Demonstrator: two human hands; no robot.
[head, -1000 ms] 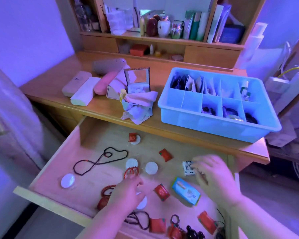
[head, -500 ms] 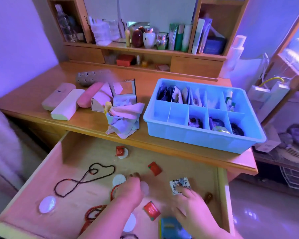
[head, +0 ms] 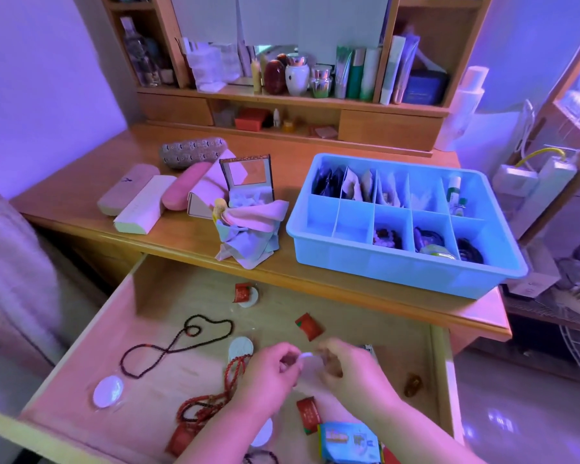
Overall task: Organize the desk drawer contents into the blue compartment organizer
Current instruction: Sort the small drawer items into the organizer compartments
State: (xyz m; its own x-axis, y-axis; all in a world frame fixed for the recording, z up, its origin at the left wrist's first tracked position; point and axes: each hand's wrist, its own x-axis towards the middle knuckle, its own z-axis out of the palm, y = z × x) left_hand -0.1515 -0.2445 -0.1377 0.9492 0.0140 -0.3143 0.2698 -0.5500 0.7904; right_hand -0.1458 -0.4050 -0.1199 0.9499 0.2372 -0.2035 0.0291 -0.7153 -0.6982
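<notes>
While both hands meet over the open drawer (head: 141, 316), the left hand (head: 268, 373) and right hand (head: 345, 370) pinch a small white disc (head: 305, 356) together (blurred); the blue organizer (head: 399, 272) lies up-right, nearer the right hand.

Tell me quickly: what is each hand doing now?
Left hand: pinches a small white round disc.
Right hand: fingers curled at the same disc; grip blurred, cannot tell.
</notes>
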